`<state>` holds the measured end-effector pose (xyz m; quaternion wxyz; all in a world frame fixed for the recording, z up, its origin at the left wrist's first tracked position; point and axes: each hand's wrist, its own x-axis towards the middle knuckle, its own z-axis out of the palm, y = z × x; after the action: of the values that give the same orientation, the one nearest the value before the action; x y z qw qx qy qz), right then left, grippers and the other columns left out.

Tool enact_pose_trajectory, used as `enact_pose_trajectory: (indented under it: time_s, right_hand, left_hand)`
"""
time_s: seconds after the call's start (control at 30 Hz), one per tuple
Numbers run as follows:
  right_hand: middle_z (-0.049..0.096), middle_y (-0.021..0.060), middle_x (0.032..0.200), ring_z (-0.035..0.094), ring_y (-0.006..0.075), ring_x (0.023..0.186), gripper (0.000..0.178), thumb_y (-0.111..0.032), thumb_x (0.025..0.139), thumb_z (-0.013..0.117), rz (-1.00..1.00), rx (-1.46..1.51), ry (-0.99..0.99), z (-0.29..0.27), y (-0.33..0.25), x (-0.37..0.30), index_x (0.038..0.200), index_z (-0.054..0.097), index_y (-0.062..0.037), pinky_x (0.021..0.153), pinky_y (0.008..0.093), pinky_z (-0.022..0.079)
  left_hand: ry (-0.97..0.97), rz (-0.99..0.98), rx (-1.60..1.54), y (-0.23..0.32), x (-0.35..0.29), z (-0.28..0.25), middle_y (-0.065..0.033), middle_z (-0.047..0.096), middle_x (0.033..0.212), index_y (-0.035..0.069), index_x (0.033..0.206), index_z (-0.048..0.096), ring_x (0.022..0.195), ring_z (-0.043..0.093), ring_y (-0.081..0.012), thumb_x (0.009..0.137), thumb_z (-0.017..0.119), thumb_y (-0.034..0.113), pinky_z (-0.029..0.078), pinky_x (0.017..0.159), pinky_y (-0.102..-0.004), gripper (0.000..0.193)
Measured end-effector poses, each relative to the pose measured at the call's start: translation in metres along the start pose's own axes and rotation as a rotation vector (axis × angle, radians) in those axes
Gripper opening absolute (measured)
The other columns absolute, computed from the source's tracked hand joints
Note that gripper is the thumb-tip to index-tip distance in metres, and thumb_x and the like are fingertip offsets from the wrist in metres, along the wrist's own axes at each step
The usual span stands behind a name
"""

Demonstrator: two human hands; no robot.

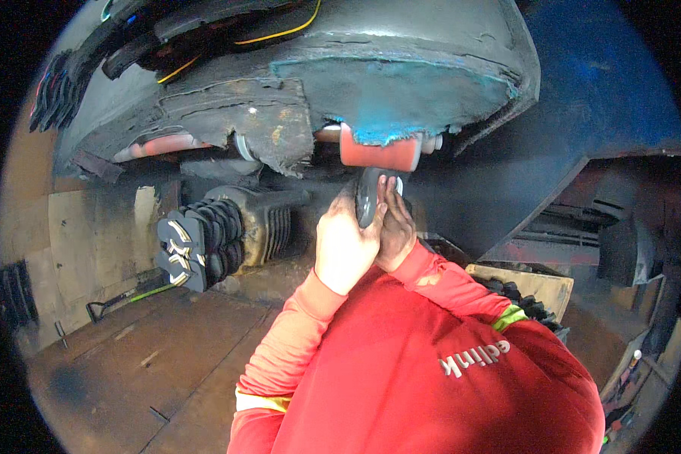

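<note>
In front of my chest, both hands hold a dark flip-flop sole up on edge. My left hand grips it from the left side, with the thumb along its face. My right hand presses from the right, fingers together and pointing up along the sole. Just beyond the fingertips is a red sanding roller, and the sole's top end is close under it; I cannot tell whether they touch. A ragged, teal-dusted hood overhangs the roller.
Black flip-flops with pale straps are stacked at left beside a dusty ribbed motor. A second red roller sits under the hood. To the right stand a wooden crate of dark pieces and a blue panel.
</note>
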<state>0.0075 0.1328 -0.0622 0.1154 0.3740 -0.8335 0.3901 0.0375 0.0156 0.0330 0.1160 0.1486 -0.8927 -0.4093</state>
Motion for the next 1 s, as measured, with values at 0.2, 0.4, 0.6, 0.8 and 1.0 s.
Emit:
enact_pose_trajectory:
  time_s: [0.2,0.4,0.6,0.8,1.0]
  right_hand:
    - [0.036,0.0325,0.150,0.044,0.0521,0.132,0.061,-0.018,0.085,0.068,-0.212,-0.048,-0.066,0.008,0.004,0.002,0.137,0.044,0.0036,0.104,0.0568,0.042]
    - [0.047,0.0172,0.142,0.046,0.0325,0.133,0.057,-0.033,0.099,0.060,1.315,1.750,-0.234,0.005,0.048,-0.018,0.150,0.037,-0.0277,0.110,0.0666,0.033]
    - [0.068,0.0127,0.111,0.067,0.0274,0.101,0.036,-0.021,0.093,0.071,1.007,2.025,-0.202,0.071,0.073,0.002,0.125,0.058,-0.0101,0.092,0.0479,0.055]
    - [0.068,0.0121,0.117,0.066,0.0270,0.106,0.043,-0.029,0.093,0.071,0.995,2.042,-0.236,0.061,0.086,0.015,0.125,0.060,-0.0025,0.096,0.0490,0.053]
    - [0.065,0.0113,0.116,0.064,0.0313,0.111,0.047,-0.042,0.095,0.065,1.432,1.890,-0.196,0.026,0.094,-0.019,0.128,0.056,-0.0091,0.099,0.0557,0.051]
  left_hand:
    - [0.103,0.150,0.169,-0.019,-0.029,-0.017,-0.0276,0.064,0.114,-0.007,0.119,0.058,0.107,0.063,-0.0427,0.086,0.074,0.021,0.045,0.098,-0.0490,0.046]
    - [-0.038,0.321,0.202,-0.047,-0.041,-0.058,-0.0249,0.062,0.124,-0.008,0.124,0.056,0.121,0.058,-0.0391,0.083,0.076,0.020,0.031,0.114,-0.0545,0.054]
    - [0.010,0.059,0.111,-0.012,-0.043,-0.042,-0.0270,0.062,0.121,-0.010,0.125,0.055,0.116,0.060,-0.0431,0.084,0.075,0.020,0.045,0.102,-0.0477,0.055]
    - [0.050,0.031,0.115,-0.001,-0.016,-0.024,-0.0304,0.064,0.109,-0.010,0.121,0.056,0.099,0.066,-0.0446,0.086,0.073,0.017,0.053,0.086,-0.0453,0.048]
    - [-0.163,-0.229,0.046,0.009,0.022,0.006,-0.0273,0.065,0.086,-0.004,0.094,0.064,0.080,0.066,-0.0452,0.083,0.072,0.016,0.053,0.069,-0.0461,0.024]
